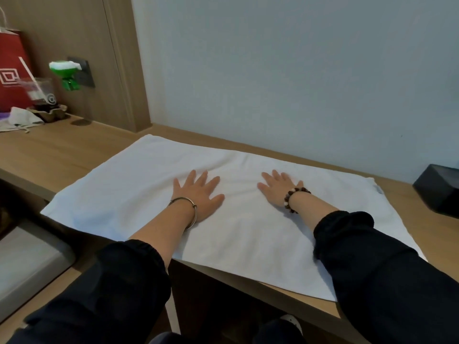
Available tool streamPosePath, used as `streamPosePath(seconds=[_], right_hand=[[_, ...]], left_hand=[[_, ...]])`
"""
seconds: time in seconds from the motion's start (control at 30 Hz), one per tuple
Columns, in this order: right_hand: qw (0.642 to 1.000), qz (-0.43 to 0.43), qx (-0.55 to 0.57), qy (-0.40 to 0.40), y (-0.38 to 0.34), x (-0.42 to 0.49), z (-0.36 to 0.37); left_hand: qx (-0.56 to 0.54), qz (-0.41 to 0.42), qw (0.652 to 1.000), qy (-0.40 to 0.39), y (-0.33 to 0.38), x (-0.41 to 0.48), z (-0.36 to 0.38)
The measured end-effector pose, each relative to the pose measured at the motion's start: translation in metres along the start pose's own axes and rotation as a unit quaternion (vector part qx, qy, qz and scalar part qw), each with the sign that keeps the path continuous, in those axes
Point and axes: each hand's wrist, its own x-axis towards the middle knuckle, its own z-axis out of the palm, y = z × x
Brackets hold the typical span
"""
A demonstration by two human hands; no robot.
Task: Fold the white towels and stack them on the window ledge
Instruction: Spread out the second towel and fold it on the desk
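A white towel [139, 184] lies spread flat across the wooden ledge [49, 147], its near edge reaching the ledge's front edge. My left hand [198, 194] rests palm down on the towel's middle, fingers straight and spread. My right hand [279, 186] lies flat on the towel a little to the right, fingers spread too. Both hands press on the cloth and hold nothing. A metal bangle circles my left wrist and a bead bracelet my right.
At the far left of the ledge stand a red paper bag [12, 70], a clear plastic cup [41, 91] and crumpled cloth [22, 119]. A green and white device [67, 72] hangs at a wall socket. A black box [438, 189] sits at the right.
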Motion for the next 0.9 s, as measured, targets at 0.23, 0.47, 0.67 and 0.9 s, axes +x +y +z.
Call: streamPosePath(seconds=[0.23,0.47,0.67,0.9], right_hand=[[0.985,0.169,0.015,0.007,0.023,0.03,-0.011],[0.993,0.111,0.009,0.041,0.078,0.016,-0.009],[0.975,0.22,0.014,0.026,0.127,0.001,-0.013],[0.96,0.269,-0.021,0.068,0.166,-0.018,-0.017]], left_hand=[[0.027,-0.009,0.999,-0.02,0.0,0.005,0.001],[0.04,-0.006,0.999,-0.02,0.0,0.006,0.002],[0.039,-0.009,0.999,-0.016,0.0,0.009,0.004],[0.041,-0.007,0.999,-0.017,0.0,0.008,0.003]])
